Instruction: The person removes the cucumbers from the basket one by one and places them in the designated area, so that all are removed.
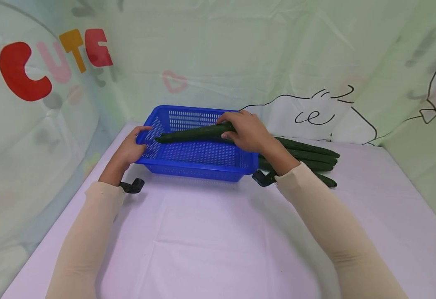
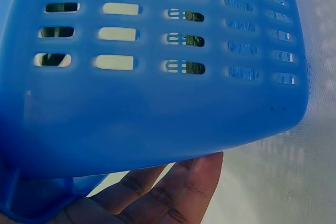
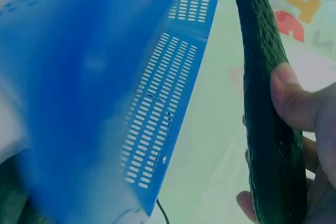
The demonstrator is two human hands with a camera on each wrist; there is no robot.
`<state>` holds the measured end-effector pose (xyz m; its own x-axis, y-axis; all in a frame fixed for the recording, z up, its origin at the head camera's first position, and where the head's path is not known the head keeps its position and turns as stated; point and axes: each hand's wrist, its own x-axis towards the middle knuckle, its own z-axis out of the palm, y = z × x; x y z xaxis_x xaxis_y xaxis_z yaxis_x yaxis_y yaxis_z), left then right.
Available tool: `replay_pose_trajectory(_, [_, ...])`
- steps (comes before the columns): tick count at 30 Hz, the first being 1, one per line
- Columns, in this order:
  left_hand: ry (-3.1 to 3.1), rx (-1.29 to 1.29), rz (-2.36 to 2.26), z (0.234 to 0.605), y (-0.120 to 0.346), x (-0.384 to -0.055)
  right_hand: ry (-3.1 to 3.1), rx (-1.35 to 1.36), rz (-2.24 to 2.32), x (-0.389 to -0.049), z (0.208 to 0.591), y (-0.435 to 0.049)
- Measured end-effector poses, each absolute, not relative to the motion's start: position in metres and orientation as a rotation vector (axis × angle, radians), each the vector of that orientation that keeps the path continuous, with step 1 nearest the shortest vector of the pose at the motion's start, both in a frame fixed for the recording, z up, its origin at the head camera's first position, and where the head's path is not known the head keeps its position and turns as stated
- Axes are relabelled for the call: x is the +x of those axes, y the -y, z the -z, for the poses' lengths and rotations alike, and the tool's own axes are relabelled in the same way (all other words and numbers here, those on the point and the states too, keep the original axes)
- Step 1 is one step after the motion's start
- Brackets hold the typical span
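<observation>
A blue plastic basket (image 1: pixel 192 169) with slotted walls stands on the table. My left hand (image 1: pixel 130 147) grips its left end at the rim; in the left wrist view the fingers (image 2: pixel 181 190) show against the outer wall (image 2: pixel 152 119). Over the basket, my right hand (image 1: pixel 246 131) holds a long dark green cucumber (image 1: pixel 195 133) near one end, its other end pointing left toward my left hand. The right wrist view shows the thumb (image 3: pixel 294 100) across that cucumber (image 3: pixel 262 82), with fingers on its far side. My right forearm passes over the basket's right end.
Several more cucumbers (image 1: pixel 311 157) lie side by side on the table right of the basket, partly hidden by my right arm. A white cloth (image 1: pixel 210 241) covers the table. Behind stands a pale printed curtain (image 1: pixel 203 54) with coloured letters and drawings.
</observation>
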<state>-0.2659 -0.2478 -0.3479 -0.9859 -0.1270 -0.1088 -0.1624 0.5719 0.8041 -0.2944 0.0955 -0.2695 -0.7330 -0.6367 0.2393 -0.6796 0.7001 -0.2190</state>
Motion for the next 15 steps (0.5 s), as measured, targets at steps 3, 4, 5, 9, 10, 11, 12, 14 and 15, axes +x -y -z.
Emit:
replay_pose_trajectory(3, [-2.748,-0.248,-1.416,0.348,0.247,-0.266,2.746,1.024,-0.497,-0.288,0.273,-0.103])
replay_pose_trajectory(4, [-2.748,-0.246,-1.417,0.349,0.247,-0.266,2.742,1.01,-0.518,-0.285,0.274,-0.106])
replay_pose_trajectory(5, [-2.748,-0.241,-1.417,0.349,0.247,-0.266,2.736,1.001,-0.531,-0.283,0.275,-0.109])
replay_pose_trajectory(9, [-2.75,-0.231,-1.417,0.35,0.248,-0.266,2.723,0.982,-0.581,-0.274,0.281,-0.12])
replay_pose_trajectory(10, [-2.751,-0.23,-1.417,0.349,0.249,-0.265,2.718,0.979,-0.58,-0.271,0.283,-0.123])
replay_pose_trajectory(11, [-2.751,-0.229,-1.416,0.349,0.249,-0.265,2.714,0.973,-0.582,-0.268,0.284,-0.127])
replay_pose_trajectory(12, [-2.75,-0.231,-1.417,0.349,0.249,-0.265,2.712,0.961,-0.587,-0.265,0.285,-0.13])
replay_pose_trajectory(14, [-2.749,-0.232,-1.42,0.349,0.249,-0.265,2.703,0.941,-0.579,-0.259,0.288,-0.136])
replay_pose_trajectory(15, [-2.748,-0.232,-1.42,0.349,0.249,-0.265,2.702,0.929,-0.575,-0.255,0.288,-0.14])
